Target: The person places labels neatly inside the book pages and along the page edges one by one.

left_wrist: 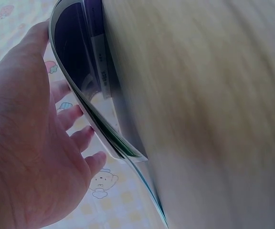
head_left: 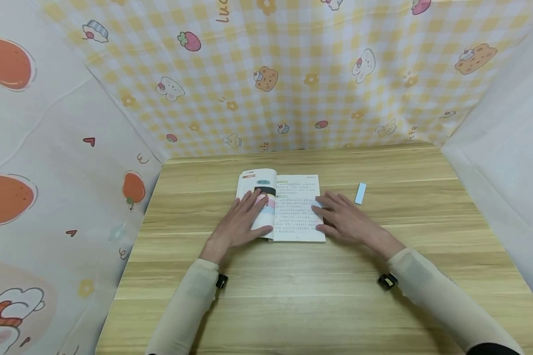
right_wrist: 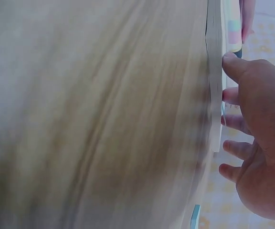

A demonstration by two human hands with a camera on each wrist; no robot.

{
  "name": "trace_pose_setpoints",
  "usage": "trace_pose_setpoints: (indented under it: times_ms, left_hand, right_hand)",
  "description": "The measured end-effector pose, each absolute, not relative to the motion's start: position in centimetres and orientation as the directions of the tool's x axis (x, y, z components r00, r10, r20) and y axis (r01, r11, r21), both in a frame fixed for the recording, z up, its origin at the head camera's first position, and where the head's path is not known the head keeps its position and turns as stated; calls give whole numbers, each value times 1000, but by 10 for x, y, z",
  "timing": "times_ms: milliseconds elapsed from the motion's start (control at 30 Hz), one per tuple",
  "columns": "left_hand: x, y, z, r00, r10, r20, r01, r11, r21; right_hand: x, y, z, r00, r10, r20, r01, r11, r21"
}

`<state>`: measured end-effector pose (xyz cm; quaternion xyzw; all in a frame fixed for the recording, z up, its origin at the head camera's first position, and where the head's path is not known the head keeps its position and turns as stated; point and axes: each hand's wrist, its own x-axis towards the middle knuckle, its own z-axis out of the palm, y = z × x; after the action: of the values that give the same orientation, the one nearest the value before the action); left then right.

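An open book [head_left: 295,231] lies on the table, with a coloured picture on its left page and printed text on its right. My left hand [head_left: 240,222] rests on the left page with spread fingers. In the left wrist view that hand [left_wrist: 27,124] touches the curved-up side of the book [left_wrist: 70,52]. Fingertips of my right hand [head_left: 346,219] lie on the outer edge of the text page. A bit of light blue shows by them; its kind is unclear. The right wrist view has the right hand [right_wrist: 269,114] beside the book's page block [right_wrist: 215,71].
A light blue strip [head_left: 361,193] lies on the wooden table [head_left: 293,305], right of the book and beyond the right hand. A yellow checked cloth [head_left: 311,98] hangs behind the table's far edge. White printed cloth [head_left: 71,162] stands along the left side.
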<state>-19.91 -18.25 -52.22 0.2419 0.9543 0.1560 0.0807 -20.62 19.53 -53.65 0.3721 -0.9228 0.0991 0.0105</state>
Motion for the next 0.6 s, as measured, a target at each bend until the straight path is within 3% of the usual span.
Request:
trace_pose_setpoints:
  times_ms: [600]
  left_hand:
    - [-189,-173,-515,-807,590,-8,562,773,295]
  right_hand:
    - [-175,189,-532,-629,-748,212,-777,619,-118]
